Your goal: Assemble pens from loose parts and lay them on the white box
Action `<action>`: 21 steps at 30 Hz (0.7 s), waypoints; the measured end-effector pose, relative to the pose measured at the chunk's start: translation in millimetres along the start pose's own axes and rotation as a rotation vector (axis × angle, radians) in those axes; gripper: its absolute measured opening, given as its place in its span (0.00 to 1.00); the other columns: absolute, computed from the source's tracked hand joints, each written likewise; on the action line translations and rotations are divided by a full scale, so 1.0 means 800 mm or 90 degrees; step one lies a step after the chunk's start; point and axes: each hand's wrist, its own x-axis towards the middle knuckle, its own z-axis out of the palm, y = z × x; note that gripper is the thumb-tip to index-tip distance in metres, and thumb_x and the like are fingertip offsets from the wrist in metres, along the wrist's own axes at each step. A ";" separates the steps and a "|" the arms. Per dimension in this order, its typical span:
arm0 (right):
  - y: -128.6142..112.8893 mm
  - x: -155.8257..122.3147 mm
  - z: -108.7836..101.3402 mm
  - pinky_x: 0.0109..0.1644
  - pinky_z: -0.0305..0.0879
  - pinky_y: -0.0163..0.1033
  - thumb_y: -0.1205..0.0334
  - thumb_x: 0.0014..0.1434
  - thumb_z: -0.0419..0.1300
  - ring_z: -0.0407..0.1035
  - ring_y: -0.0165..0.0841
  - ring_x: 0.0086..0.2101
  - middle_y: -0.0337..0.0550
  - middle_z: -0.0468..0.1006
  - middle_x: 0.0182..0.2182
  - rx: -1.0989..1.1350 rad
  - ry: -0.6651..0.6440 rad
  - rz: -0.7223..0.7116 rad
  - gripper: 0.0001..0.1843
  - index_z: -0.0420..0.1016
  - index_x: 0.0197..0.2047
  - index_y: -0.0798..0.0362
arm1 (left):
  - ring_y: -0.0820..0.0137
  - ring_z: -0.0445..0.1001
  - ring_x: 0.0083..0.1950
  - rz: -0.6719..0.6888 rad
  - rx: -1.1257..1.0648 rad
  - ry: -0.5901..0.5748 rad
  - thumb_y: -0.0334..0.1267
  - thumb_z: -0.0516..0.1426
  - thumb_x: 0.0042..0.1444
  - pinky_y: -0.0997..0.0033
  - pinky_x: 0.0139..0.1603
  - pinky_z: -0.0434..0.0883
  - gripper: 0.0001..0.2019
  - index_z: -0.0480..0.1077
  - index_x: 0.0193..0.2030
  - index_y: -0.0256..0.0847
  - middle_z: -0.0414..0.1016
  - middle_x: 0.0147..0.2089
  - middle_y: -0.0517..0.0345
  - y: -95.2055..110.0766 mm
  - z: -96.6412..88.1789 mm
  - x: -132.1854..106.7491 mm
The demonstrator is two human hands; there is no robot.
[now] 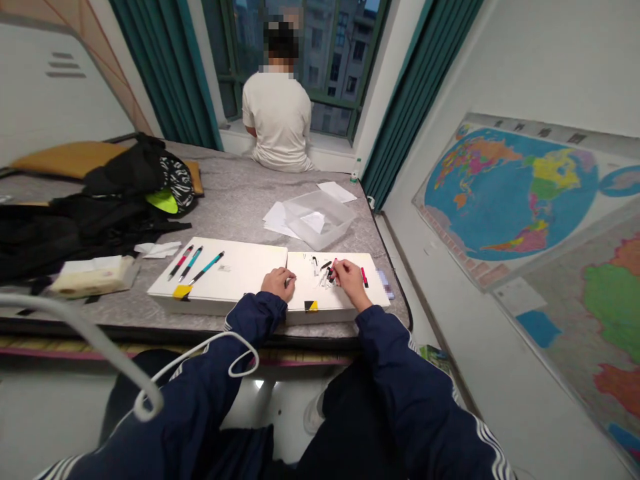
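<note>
Two white boxes stand side by side, the left box and the right box. My left hand rests near where they meet, fingers closed around a small dark piece that is mostly hidden. Over the right box, my right hand pinches a red pen part. Just beside its fingertips lies a cluster of loose black, white and clear pen parts. Another red pen part sits right of that hand. On the left box lie a red pen, a teal pen and a blue pen.
Behind the boxes is a clear plastic bin with white papers. A tissue pack and black bags lie left. A white curved tube crosses the lower left. Another person sits by the window.
</note>
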 end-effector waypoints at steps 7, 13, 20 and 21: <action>0.004 0.021 -0.090 0.27 0.60 0.32 0.55 0.57 0.58 0.67 0.29 0.22 0.40 0.77 0.24 -0.299 -0.119 0.006 0.12 0.76 0.31 0.55 | 0.59 0.73 0.43 -0.017 -0.027 0.004 0.36 0.56 0.55 0.61 0.43 0.66 0.07 0.75 0.35 0.42 0.78 0.39 0.53 0.002 -0.002 0.001; 0.001 0.008 -0.071 0.38 0.61 0.35 0.70 0.52 0.62 0.70 0.33 0.32 0.43 0.80 0.31 -0.466 -0.262 -0.079 0.07 0.79 0.35 0.55 | 0.59 0.73 0.43 -0.026 -0.023 0.003 0.36 0.56 0.55 0.61 0.42 0.66 0.07 0.75 0.34 0.42 0.78 0.39 0.53 0.003 -0.003 0.000; 0.004 0.004 -0.029 0.45 0.60 0.37 0.70 0.52 0.64 0.71 0.37 0.37 0.46 0.79 0.34 -0.517 -0.258 -0.122 0.10 0.80 0.39 0.53 | 0.59 0.73 0.43 -0.027 -0.017 0.004 0.35 0.55 0.54 0.61 0.43 0.66 0.07 0.75 0.34 0.42 0.77 0.38 0.53 0.000 0.000 -0.001; 0.005 0.004 -0.025 0.44 0.60 0.38 0.71 0.53 0.64 0.71 0.37 0.36 0.47 0.79 0.34 -0.526 -0.258 -0.123 0.08 0.80 0.38 0.54 | 0.59 0.73 0.43 -0.025 -0.018 0.005 0.35 0.55 0.54 0.61 0.43 0.66 0.07 0.75 0.34 0.42 0.77 0.38 0.53 0.000 0.000 -0.001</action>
